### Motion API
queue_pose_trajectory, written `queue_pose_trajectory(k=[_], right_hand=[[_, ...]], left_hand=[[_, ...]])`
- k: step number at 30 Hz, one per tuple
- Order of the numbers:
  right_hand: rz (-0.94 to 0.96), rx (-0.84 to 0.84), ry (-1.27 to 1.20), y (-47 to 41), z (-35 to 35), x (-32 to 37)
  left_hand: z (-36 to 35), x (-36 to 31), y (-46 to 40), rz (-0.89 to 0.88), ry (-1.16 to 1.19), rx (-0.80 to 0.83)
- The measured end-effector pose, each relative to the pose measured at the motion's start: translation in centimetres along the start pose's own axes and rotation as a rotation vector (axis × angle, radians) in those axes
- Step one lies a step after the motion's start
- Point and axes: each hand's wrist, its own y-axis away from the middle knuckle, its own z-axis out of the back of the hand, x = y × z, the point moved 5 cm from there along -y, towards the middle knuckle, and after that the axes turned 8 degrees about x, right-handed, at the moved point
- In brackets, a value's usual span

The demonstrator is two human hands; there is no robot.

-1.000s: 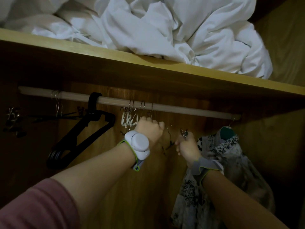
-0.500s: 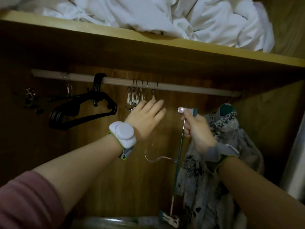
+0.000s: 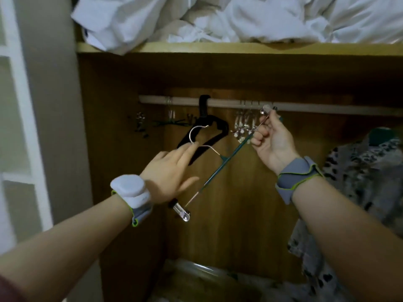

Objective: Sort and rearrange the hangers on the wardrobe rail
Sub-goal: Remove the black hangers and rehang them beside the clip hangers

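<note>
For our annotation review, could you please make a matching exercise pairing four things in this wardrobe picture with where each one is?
Things:
1. green clip hanger
2. black hanger
3. white bedding
4. patterned garment

Places:
A. heaped on the top shelf
B. hooked on the rail, left part
C. hanging at far right
D. off the rail, gripped by the right hand, hook touched by the left hand

Pairs: 1-D, 2-B, 3-A, 4-C

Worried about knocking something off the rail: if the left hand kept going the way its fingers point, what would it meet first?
The left hand points up and right; its fingertips already touch the silver wire hook of the green clip hanger. Just beyond hangs the black plastic hanger, though depth is unclear.
</note>
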Motion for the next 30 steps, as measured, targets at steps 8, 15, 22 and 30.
queue_pose_trajectory(k=[8,15,22,30], right_hand=[[-0.054,-0.032,-0.365,-1.1,-5.1,-5.0],[-0.047,-0.064,-0.486,-2.3,-5.6,-5.6],[-0.202,0.034,0.126,-2.9,-9.3,-7.4],[0.08,0.497,1.426,-3.7,-14.1,-9.5]], left_hand=[[3.5,6.5,4.7,0.168,0.029,0.099],[5.6,9.6,6.6,0.325,0.66,-0.139],[11.0,11.0,5.3,0.291,0.225,-0.392],[13.2,12.7,5.8,0.328,-0.012,-0.552]])
